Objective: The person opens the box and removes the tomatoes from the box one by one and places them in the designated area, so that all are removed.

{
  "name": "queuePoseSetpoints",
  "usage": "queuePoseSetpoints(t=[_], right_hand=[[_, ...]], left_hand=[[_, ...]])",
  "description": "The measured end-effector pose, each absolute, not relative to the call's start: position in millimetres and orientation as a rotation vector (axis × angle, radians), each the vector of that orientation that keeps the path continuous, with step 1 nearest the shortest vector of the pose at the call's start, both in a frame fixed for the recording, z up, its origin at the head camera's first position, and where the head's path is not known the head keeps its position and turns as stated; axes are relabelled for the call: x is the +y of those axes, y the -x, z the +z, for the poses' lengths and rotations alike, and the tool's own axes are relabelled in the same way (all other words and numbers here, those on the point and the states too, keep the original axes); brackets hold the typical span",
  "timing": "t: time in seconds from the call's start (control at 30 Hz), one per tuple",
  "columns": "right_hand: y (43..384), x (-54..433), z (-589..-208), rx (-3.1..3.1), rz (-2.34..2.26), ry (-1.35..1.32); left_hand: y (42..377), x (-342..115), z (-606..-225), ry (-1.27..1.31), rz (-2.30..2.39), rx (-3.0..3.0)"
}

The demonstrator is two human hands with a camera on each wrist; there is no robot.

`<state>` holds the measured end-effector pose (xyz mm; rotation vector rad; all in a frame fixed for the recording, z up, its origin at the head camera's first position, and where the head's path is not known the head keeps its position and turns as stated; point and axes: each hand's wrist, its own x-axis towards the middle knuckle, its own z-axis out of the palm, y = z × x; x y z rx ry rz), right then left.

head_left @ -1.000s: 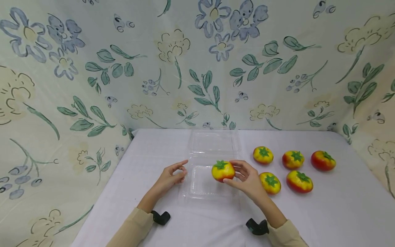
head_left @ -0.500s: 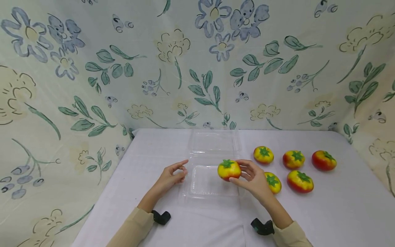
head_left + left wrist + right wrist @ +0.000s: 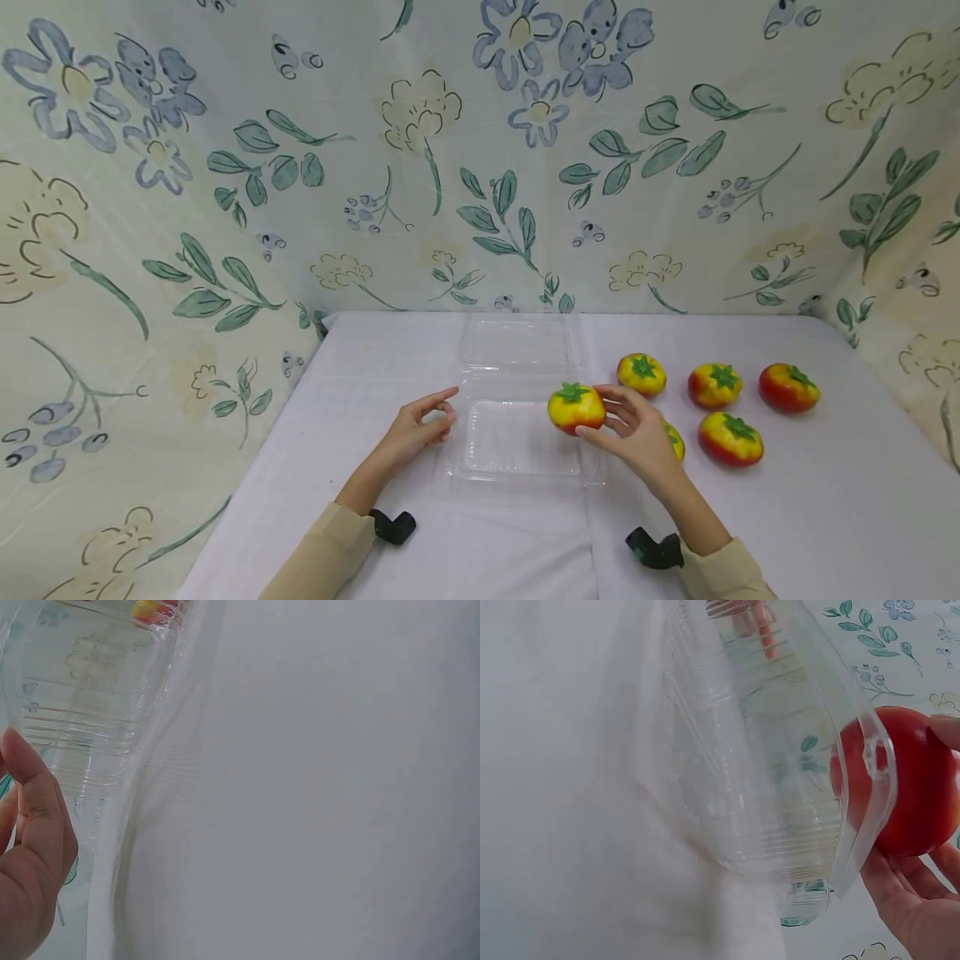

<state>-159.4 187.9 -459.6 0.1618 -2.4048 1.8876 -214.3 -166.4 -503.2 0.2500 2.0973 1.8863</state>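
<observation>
In the head view my right hand (image 3: 637,429) holds a toy tomato (image 3: 576,410), yellow and red with a green leafy top, between thumb and fingers. It is over the right side of a clear plastic clamshell box (image 3: 525,477), whose lid (image 3: 519,343) lies back, open. The right wrist view shows the tomato's red underside (image 3: 919,787) at the box's rim (image 3: 885,780), partly seen through the clear plastic. My left hand (image 3: 411,429) is at the box's left edge, index finger straight, fingertips right by the rim; the left wrist view shows this hand (image 3: 34,855) beside the box wall (image 3: 82,735).
Several more toy tomatoes (image 3: 731,439) stand in two rows on the white cloth (image 3: 825,500) to the right. My right hand partly hides the nearest one (image 3: 675,443). A flowered curtain (image 3: 480,167) hangs behind the table.
My right hand has moved right with the toy tomato, from over the box's middle toward its right side. My left hand has stayed in place.
</observation>
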Motion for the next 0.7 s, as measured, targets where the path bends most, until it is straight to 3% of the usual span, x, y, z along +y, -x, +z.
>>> queuePoseSetpoints(t=[0.7], right_hand=[[157.5,206.8,-458.5,-2.396,1.851,-0.050]], left_hand=[[212.7,-165.5,-502.2,-0.254,1.903,2.091]])
